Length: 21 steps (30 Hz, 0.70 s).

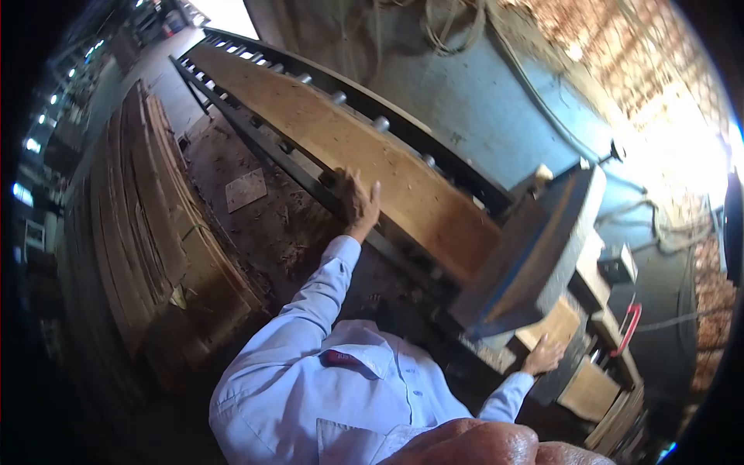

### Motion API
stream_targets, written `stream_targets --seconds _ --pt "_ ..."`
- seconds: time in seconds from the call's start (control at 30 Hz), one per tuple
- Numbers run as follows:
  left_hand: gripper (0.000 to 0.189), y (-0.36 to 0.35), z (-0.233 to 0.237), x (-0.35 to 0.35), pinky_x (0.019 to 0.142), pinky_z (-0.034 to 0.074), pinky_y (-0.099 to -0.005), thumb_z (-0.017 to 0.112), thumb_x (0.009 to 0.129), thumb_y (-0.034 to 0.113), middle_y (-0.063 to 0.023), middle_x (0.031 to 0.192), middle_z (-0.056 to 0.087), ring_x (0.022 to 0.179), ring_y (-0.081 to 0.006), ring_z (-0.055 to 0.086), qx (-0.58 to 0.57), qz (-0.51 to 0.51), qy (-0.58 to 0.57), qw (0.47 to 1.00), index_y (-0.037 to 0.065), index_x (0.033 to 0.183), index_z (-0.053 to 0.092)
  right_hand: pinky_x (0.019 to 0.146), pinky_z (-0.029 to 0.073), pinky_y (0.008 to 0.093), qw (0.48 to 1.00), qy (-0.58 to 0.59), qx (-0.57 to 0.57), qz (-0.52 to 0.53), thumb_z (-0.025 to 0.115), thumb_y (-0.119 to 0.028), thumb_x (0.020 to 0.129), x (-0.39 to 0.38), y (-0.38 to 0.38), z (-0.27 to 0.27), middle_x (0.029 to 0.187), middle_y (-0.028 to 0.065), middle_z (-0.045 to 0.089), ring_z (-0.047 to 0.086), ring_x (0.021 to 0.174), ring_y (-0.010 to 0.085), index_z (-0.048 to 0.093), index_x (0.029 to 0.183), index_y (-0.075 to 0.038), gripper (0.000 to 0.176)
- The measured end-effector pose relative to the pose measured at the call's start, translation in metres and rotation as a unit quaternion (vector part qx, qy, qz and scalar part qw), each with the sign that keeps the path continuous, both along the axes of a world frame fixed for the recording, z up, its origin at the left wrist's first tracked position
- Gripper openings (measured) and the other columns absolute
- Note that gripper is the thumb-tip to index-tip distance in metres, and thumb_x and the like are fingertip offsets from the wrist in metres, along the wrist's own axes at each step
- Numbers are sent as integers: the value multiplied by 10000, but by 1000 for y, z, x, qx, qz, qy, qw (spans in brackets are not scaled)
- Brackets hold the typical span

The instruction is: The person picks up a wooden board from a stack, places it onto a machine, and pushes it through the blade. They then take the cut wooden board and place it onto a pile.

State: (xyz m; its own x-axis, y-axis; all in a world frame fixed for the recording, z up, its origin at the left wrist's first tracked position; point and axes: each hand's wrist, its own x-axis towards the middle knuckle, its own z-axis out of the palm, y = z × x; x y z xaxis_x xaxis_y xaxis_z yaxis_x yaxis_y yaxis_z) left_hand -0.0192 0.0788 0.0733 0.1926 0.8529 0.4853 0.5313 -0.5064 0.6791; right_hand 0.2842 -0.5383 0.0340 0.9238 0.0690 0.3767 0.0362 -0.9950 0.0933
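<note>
A long wooden plank lies on a roller conveyor and runs up to a grey machine housing. My left hand rests against the plank's near edge, fingers apart and stretched over the wood. Beyond the housing, at the lower right, a shorter stretch of wood shows. My right hand touches the near edge of that wood, its fingers spread. Whether the two stretches of wood are one piece is hidden by the housing.
A tall stack of boards stands on the left. Metal rollers line the conveyor's far side. A red handle, a grey box and a wooden block are at the right. Cables hang on the blue wall.
</note>
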Motion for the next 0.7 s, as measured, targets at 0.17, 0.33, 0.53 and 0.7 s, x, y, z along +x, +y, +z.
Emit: stream_targets --seconds 0.17,0.33,0.53,0.7 --pt "658 0 3 29 1172 169 -581 598 941 388 -317 1477 327 1423 -481 220 26 58 60 996 -33 1393 371 1116 269 562 996 75 21 -48 450 -681 926 7 0 -1 1501 146 444 337 1425 356 481 1430 -100 769" --pt "660 21 3 51 1164 144 -617 607 934 404 -292 1467 352 1432 -460 216 2 76 67 995 -22 1386 385 1080 354 543 995 10 -95 13 463 -585 961 47 1 -14 1434 163 508 433 1358 361 466 1433 -92 682" --pt "613 42 19 67 1156 127 -637 629 912 355 -250 1463 357 1429 -434 209 -15 79 67 995 -7 1358 415 1103 334 514 986 44 -7 161 482 -537 953 88 77 20 1469 151 471 403 1379 359 432 1458 -100 670" --pt "607 51 17 69 1146 155 -618 648 902 292 -276 1478 331 1428 -464 200 -4 67 75 995 3 1370 390 1127 313 486 948 90 54 300 501 -489 944 92 97 58 1503 138 434 374 1400 358 399 1483 -108 668"
